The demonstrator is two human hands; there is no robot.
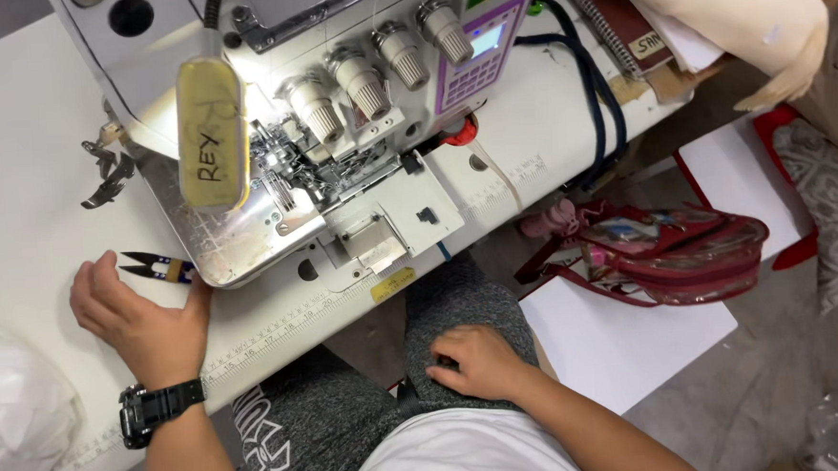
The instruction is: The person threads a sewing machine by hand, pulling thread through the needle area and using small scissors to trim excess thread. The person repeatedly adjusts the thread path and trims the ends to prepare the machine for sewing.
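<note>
Left hand lies open-fingered on the worktop, touching the thread snips beside the sewing machine; right hand rests loosely curled, empty, on the knee. No fabric under the machine's needle.

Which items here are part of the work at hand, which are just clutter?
In use:
- thread snips, by the left hand on the white table
- overlock sewing machine
- right hand, resting on the grey-trousered knee

Lying about:
- red bag on the floor
- white sheet
- spiral notebook
- beige fabric
</note>
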